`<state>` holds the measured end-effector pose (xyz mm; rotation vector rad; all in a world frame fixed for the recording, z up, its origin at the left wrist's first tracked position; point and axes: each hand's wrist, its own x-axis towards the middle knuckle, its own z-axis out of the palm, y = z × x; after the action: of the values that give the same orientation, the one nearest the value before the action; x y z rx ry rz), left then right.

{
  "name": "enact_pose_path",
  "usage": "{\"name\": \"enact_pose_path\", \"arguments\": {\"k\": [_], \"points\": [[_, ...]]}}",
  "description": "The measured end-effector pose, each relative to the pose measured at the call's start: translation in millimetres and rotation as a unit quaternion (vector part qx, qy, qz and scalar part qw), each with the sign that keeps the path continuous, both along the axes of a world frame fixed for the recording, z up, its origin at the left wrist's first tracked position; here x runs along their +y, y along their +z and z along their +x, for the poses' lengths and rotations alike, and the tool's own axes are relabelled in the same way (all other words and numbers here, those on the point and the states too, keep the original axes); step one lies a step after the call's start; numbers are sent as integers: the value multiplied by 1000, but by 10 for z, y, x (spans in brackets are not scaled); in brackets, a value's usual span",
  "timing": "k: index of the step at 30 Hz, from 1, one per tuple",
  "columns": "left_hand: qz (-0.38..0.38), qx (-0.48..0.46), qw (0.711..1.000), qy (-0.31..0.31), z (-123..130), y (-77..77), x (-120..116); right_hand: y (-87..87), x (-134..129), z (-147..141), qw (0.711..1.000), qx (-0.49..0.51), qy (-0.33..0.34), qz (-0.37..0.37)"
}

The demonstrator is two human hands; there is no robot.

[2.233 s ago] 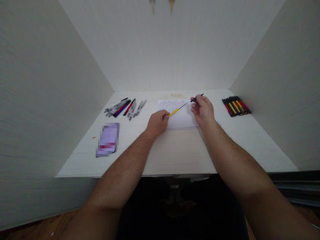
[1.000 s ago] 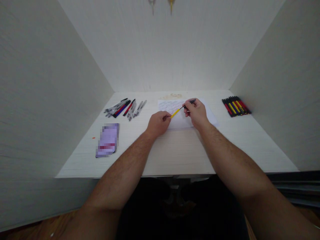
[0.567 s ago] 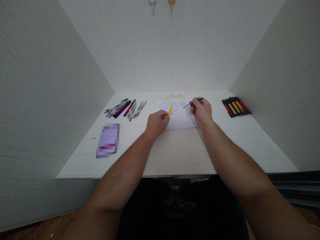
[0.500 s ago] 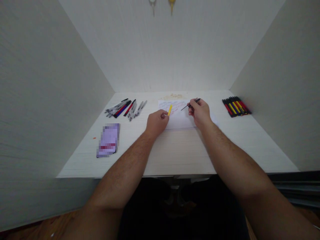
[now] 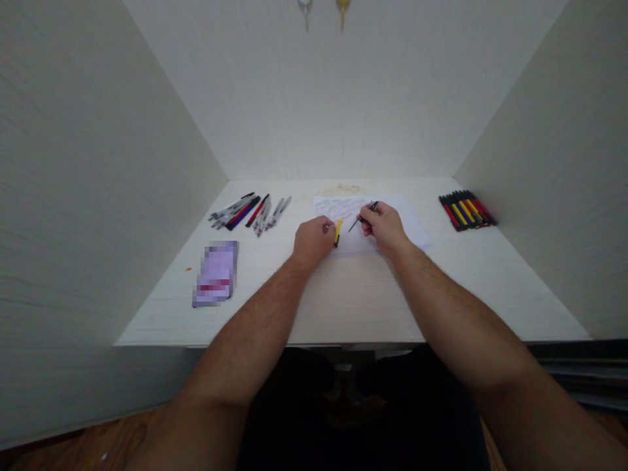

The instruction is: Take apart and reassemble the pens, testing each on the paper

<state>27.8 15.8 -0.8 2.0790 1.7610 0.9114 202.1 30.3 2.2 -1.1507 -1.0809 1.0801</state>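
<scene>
My left hand (image 5: 314,241) is closed, its fingertips pinching a yellow pen barrel (image 5: 338,230) with a black lower end. The barrel stands tilted above the white paper (image 5: 409,226). Just to its right, my right hand (image 5: 385,227) is closed around a dark pen part (image 5: 373,206) with a thin dark refill (image 5: 352,226) sticking out. The refill points down and left toward the yellow barrel, apart from it. Scribbled lines cover the far left part of the paper.
Clear, black, blue and red pens (image 5: 240,212) lie in loose piles at the left. A row of red, yellow and black pens (image 5: 467,210) lies by the right wall. A blurred purple phone-like object (image 5: 216,273) rests at the front left of the table (image 5: 353,301).
My right hand has moved left and slightly nearer, bringing the refill closer to the yellow barrel. The barrel sits lower, and its black end now shows.
</scene>
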Motion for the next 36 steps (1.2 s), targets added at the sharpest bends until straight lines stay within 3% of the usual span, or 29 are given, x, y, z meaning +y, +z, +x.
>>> {"name": "enact_pose_path", "arguments": {"k": [4, 7, 12, 15, 17, 19, 22, 30, 36], "points": [[-4, -53, 995, -79, 51, 53, -57, -11, -16, -22, 1000, -3, 21, 7], [-12, -73, 992, -104, 90, 67, -97, 10, -47, -53, 999, 10, 46, 0], [-22, -98, 992, -74, 68, 61, -80, 31, -70, -67, 998, 16, 56, -3], [-16, -116, 993, -21, 17, 71, -41, 10, -46, -22, 997, -80, 21, -6], [-19, -127, 992, 9, -15, 82, -21, -16, -25, 17, 979, -204, -10, 10], [-29, -133, 990, 28, -37, 90, -10, -40, -13, 46, 943, -330, -30, 33], [-36, -133, 990, 41, -50, 90, -6, -63, -26, 53, 894, -446, -26, 47], [-33, -124, 991, 41, -45, 45, 15, -86, -115, -2, 859, -511, -3, 28], [-30, -121, 992, 37, -48, 44, 13, -72, -133, -21, 861, -505, 29, 54]]}}
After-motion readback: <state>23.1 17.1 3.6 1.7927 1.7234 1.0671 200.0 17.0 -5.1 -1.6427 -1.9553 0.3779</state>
